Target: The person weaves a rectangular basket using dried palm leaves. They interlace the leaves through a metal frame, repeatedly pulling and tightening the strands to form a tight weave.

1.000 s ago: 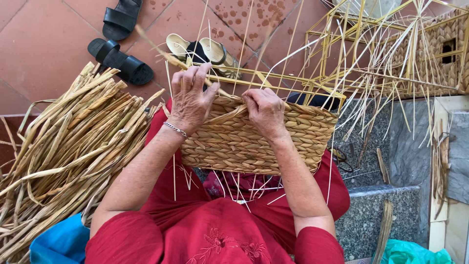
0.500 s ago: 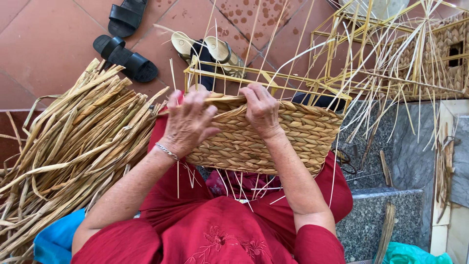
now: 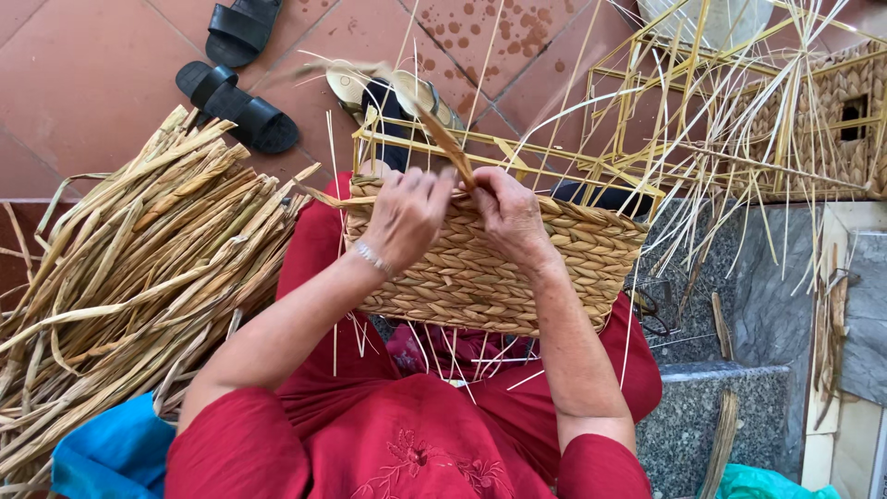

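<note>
Head view: person seated in red clothes [image 3: 407, 444], half-woven basket [image 3: 490, 268] on the lap, both hands at its top edge.

- Left hand [image 3: 407, 217]: fingers curled over the rim, pressing on the top woven row. Looks like bracing; can't tell if it pinches a strand.
- Right hand [image 3: 508, 212]: fingers pinched on a flat brown weaving strand [image 3: 443, 139] that runs up and away from the rim, tilted towards the left.
- Basket wall is woven roughly up to the hands; bare upright stakes [image 3: 517, 157] stand above that, so my read is mid-weave, top rows not yet done.
- Step in hand, as I judge it: threading the strand between stakes at the rim. Next move calls for pulling it snug behind the next stake while the left hand holds the row down, without kinking it.

Around: bundle of loose rushes [image 3: 139, 277] on the floor to the left, black sandals [image 3: 240, 102] on the tiles, another unfinished basket frame [image 3: 739, 120] upper right.
</note>
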